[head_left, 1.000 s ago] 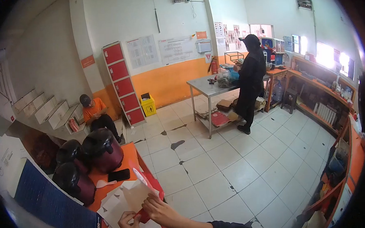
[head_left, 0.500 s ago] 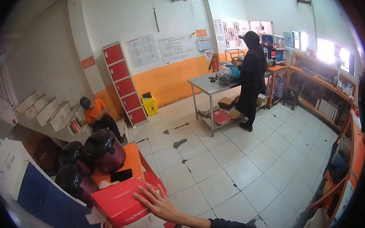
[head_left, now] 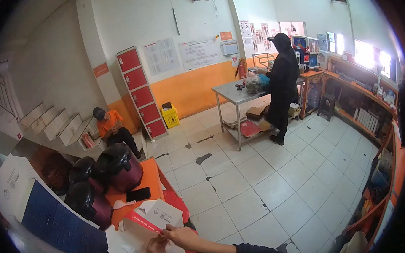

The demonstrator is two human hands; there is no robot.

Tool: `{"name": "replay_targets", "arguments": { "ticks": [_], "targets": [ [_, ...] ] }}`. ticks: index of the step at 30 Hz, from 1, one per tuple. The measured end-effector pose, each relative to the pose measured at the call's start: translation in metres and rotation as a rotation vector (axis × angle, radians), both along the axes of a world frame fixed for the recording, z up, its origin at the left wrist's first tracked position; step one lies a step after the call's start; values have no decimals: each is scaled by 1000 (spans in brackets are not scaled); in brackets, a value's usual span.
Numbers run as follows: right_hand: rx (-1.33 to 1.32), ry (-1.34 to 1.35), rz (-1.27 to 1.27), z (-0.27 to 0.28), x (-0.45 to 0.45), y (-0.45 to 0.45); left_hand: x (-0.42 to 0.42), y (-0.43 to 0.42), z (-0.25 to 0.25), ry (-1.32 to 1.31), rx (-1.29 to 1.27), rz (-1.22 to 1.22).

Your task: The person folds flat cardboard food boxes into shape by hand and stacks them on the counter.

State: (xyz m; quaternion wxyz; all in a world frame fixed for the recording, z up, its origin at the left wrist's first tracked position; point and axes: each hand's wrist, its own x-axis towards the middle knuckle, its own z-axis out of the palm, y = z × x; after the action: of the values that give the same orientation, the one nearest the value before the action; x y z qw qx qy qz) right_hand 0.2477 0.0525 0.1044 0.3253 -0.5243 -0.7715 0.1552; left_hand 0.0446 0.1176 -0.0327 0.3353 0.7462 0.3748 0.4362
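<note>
A carton (head_left: 130, 244), red and lettered outside and plain pale inside, lies partly unfolded at the near end of the orange table. At its near side, my left hand (head_left: 157, 251) pinches the carton where a panel and the red strip meet. Right beside it, my right hand (head_left: 181, 236) has its fingers closed on the same fold, the two sets of fingertips almost touching. My fingers hide the exact spot they grip. Beyond the carton lie a white rice spoon (head_left: 123, 203) and a black phone (head_left: 138, 194).
Several maroon pots with black lids (head_left: 120, 165) crowd the orange table (head_left: 153, 175). Upright at left is a large blue-and-white sheet (head_left: 56, 225). A person in black (head_left: 283, 85) stands at a steel table (head_left: 230, 95); another person (head_left: 113, 126) sits by the stairs.
The carton has turned from its closed red face to its pale inner panels. My right hand, earlier spread flat on top, has come down beside my left and pinches the fold.
</note>
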Motion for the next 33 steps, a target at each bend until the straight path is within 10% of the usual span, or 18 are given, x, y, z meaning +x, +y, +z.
{"name": "replay_targets", "arguments": {
  "ticks": [5,11,17,23,33],
  "targets": [
    [383,-187,-73,-9,-1,6,10,-27,56,35,-50,237],
    [557,345,46,10,-39,-13,45,-60,103,-176,18,326],
    [1,938,138,47,-30,-27,49,-75,114,-187,11,281],
    [696,486,179,10,-33,0,45,-69,139,-314,8,297],
    [593,-198,-163,36,-15,-9,33,-71,180,-580,-310,219]
  ]
}}
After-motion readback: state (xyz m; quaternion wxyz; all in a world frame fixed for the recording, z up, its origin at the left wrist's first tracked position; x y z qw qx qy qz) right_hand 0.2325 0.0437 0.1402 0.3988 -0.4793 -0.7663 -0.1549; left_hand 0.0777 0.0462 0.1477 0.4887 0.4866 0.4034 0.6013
